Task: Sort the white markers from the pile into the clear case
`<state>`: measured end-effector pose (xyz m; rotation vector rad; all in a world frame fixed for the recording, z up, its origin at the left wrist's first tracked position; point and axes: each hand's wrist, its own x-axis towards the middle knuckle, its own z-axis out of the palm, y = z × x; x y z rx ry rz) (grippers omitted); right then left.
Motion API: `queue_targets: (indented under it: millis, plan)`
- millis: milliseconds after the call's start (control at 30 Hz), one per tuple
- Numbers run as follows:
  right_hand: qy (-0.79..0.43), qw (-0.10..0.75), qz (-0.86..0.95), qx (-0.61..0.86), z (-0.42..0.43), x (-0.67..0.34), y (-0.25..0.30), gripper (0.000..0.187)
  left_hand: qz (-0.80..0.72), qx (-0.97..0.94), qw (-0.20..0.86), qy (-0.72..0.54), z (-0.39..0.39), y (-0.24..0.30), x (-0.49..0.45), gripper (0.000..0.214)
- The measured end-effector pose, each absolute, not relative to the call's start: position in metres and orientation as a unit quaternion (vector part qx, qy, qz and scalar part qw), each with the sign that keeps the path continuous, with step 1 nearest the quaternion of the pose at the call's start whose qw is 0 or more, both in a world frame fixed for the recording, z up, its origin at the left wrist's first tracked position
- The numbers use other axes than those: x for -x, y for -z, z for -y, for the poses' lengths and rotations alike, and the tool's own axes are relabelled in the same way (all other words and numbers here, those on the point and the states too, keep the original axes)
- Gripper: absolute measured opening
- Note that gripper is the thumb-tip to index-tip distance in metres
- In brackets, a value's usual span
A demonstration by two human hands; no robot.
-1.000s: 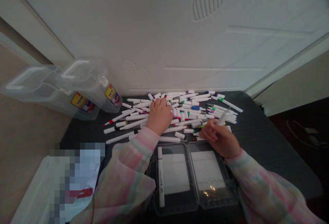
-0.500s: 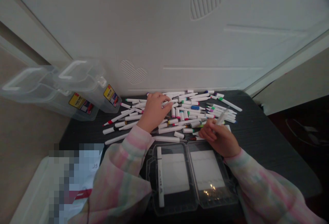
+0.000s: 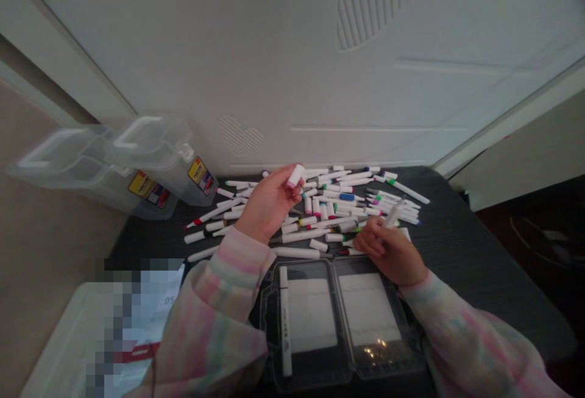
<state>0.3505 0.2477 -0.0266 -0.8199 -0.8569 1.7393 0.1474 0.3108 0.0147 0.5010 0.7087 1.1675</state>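
Between the thumb and fingers of my left hand [image 3: 269, 202] is a white marker cap [image 3: 296, 175] with a pinkish end, held above the pile. My right hand [image 3: 390, 247] grips an uncapped white marker [image 3: 393, 212], its greyish tip pointing up and away. Beneath and beyond both hands lies a spread of white markers [image 3: 315, 235] and loose caps [image 3: 319, 245] with various coloured ends. Nearest me, a clear plastic case [image 3: 345, 325] lies unfolded. One capped white marker [image 3: 286, 325] stands lengthwise along its left side.
Two tall translucent bins [image 3: 150, 142] with yellow labels stand at the table's left. Behind the markers rises a white panel [image 3: 274, 50] with embossed hearts. The dark tabletop [image 3: 461, 252] extends right. A pale sheet [image 3: 159, 300], partly pixelated, is at lower left.
My left hand has lifted a cap from among the markers and turned so the cap shows. My right hand keeps its marker in nearly the same place. The view has tilted slightly.
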Motion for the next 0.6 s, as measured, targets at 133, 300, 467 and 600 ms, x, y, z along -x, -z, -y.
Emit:
queue_targets:
  millis: [133, 300, 467, 600]
  plan:
    - [-0.719, 0.495, 0.353, 0.337, -0.248, -0.351, 0.027, 0.022, -0.329, -0.232, 0.750, -0.525, -0.312, -0.011, -0.147, 0.010]
    - [-0.719, 0.496, 0.355, 0.333, -0.247, -0.352, 0.027, 0.022, -0.348, -0.258, 0.731, -0.527, -0.311, -0.010, -0.150, 0.010]
    - [-0.721, 0.497, 0.350, 0.332, -0.248, -0.351, 0.028, 0.022, -0.395, -0.298, 0.691, -0.527, -0.310, -0.006, -0.155, 0.012]
    - [-0.721, 0.496, 0.351, 0.332, -0.248, -0.351, 0.028, 0.022, -0.449, -0.327, 0.636, -0.535, -0.314, 0.005, -0.158, 0.010]
